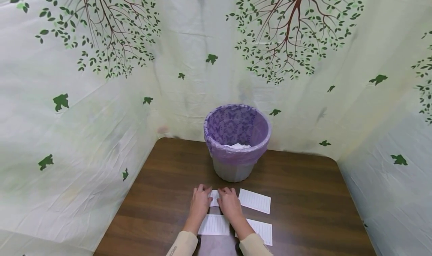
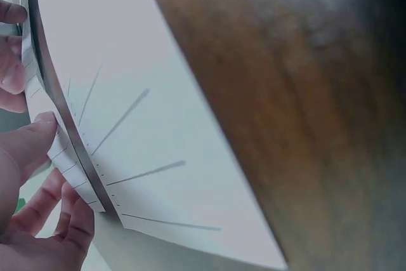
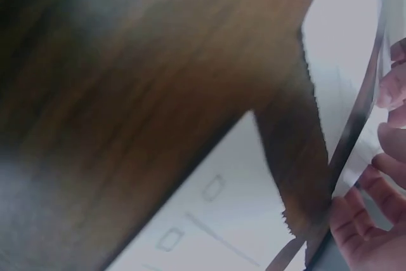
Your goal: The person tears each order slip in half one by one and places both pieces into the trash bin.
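Observation:
A small lined paper sheet (image 1: 214,198) is held between both hands near the table's middle, just in front of the bin. My left hand (image 1: 200,200) pinches its left side, the thumb (image 2: 38,132) on the lined face. At the right side my right hand (image 1: 230,202) grips the sheet with bent fingers (image 3: 355,220). Directly below lies another lined sheet (image 1: 214,225), partly under the forearms. To the right are two more lined sheets, an upper one (image 1: 255,201) and a lower one (image 1: 262,231) that the right forearm partly covers.
A pale bin (image 1: 233,170) with a purple patterned liner (image 1: 236,154) stands at the back of the brown wooden table (image 1: 303,196). White paper (image 1: 238,145) shows inside it. Cloth hangings (image 1: 189,110) with printed trees and leaves surround the table's back and sides.

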A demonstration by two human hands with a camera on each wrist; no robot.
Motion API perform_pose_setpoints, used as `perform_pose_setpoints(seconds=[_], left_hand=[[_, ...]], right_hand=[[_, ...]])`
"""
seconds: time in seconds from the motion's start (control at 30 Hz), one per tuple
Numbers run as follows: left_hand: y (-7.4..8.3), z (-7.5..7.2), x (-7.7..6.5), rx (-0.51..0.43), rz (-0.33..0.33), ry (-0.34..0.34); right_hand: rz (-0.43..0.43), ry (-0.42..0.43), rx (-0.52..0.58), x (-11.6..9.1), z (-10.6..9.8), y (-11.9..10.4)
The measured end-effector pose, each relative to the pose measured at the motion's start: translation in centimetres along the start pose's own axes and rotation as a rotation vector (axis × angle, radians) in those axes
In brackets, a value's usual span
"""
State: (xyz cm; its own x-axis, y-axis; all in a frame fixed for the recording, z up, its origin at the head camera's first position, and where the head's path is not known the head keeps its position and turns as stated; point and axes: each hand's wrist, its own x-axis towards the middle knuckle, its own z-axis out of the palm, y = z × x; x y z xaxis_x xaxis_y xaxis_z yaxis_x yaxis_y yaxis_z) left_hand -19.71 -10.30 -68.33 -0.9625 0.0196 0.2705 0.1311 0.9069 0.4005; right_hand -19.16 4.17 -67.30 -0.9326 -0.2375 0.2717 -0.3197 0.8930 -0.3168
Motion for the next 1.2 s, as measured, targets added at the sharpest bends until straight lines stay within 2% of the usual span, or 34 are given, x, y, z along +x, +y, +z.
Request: perform_pose_setpoints(seconds=[0.33, 0.67, 0.8, 1.0, 1.2], left_hand=[[0.5, -0.1, 0.1, -0.078, -0.051, -0.047], [0.4, -0.1, 0.0, -0.214, 0.000, -0.008], [0.6, -0.2, 0.0, -0.299, 0.027, 0.023], [1.4, -0.9, 0.6, -0.456, 0.075, 0.117], [2.1, -1.8, 1.1, -0.563, 0.047, 0.144]], right_hand=[[0.046, 0.010, 0.080, 0.4, -0.3, 0.3], [0.053, 0.038, 0.198, 0.5, -0.6, 1.0], [0.056, 0.058, 0.217, 0.5, -0.6, 1.4], [0.057, 0.087, 0.237, 0.7, -1.4, 1.6], [0.067, 0.079, 0.330, 0.9, -2.5, 1.8]])
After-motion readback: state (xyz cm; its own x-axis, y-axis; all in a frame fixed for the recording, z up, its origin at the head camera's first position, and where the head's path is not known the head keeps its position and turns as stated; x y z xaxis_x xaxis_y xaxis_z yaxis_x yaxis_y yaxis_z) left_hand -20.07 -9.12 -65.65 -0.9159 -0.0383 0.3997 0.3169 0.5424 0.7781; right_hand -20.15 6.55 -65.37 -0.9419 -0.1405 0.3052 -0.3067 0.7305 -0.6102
